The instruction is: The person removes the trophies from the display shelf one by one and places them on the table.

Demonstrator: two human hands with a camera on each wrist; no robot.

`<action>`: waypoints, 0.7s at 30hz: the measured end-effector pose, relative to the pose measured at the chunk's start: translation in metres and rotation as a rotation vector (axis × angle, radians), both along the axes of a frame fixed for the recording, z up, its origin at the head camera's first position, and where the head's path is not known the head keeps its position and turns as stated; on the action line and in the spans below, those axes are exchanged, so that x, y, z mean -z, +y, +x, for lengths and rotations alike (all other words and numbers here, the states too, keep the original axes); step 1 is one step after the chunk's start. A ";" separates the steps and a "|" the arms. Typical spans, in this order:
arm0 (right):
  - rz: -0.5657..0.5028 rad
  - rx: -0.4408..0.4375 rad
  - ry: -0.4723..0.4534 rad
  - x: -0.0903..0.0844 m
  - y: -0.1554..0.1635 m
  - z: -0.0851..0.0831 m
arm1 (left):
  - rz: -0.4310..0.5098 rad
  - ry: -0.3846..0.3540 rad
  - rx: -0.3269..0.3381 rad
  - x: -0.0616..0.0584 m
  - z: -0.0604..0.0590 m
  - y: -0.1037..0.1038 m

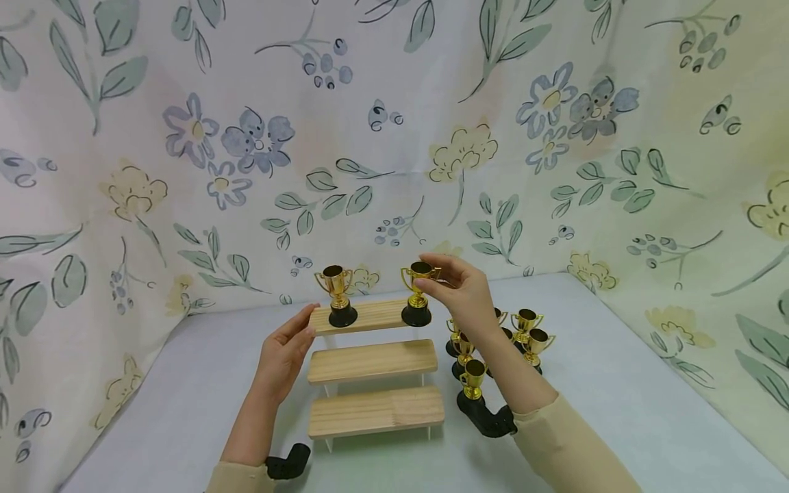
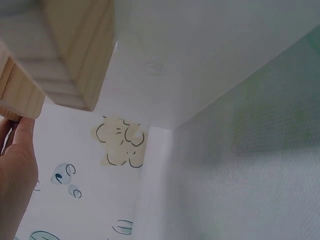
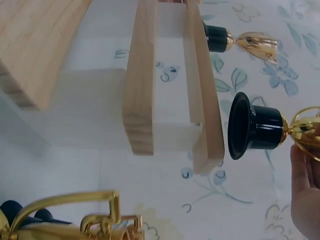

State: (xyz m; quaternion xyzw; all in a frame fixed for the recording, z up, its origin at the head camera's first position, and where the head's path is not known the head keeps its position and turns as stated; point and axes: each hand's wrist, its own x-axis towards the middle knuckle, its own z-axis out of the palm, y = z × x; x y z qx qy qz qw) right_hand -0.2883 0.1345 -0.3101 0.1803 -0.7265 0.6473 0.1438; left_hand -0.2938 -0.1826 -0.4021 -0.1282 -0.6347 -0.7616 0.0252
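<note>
Pinching gold trophy [image 1: 417, 284] cup in right hand [image 1: 464, 291] grip, base on top shelf [image 1: 364, 316], left hand [image 1: 285, 352] steadying shelf edge, fingers straight

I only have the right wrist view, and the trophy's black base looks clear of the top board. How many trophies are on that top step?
Observer: Two. One trophy stands at the left end of the top step; the right hand holds the held trophy at the right end.
Operator: What is the left hand doing?
Observer: The left hand has its fingertips on the left end of the top step.
Operator: Are the lower steps occupied?
Observer: No, the middle step and bottom step are bare.
Operator: Where are the rest?
Observer: The spare trophies are clustered on the table, right of the stand.
</note>
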 end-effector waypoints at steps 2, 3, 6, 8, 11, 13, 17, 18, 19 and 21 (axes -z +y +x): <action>0.002 0.010 0.005 0.001 0.005 0.002 | 0.002 0.001 0.001 0.000 0.000 0.000; 0.002 0.015 0.007 0.001 0.007 0.002 | 0.002 0.000 0.001 0.000 0.000 0.001; 0.004 0.028 0.004 0.004 0.015 0.004 | -0.003 -0.007 -0.003 -0.001 0.000 0.001; 0.007 0.038 -0.005 0.006 0.020 0.005 | -0.004 -0.015 -0.007 -0.001 0.001 0.001; 0.014 0.052 -0.014 0.010 0.027 0.006 | 0.002 -0.022 -0.012 -0.001 0.001 0.001; 0.015 0.062 -0.007 0.012 0.032 0.008 | 0.009 -0.024 -0.011 -0.002 0.001 0.001; 0.014 0.082 0.002 0.014 0.042 0.013 | 0.020 -0.023 -0.008 -0.002 0.000 0.001; 0.016 0.090 0.000 0.014 0.045 0.014 | 0.022 -0.023 -0.009 -0.002 0.000 0.001; 0.023 0.098 -0.001 0.014 0.047 0.016 | 0.022 -0.023 -0.010 -0.002 0.000 0.001; 0.035 0.115 -0.006 0.014 0.053 0.019 | 0.027 -0.021 -0.011 -0.002 0.000 0.002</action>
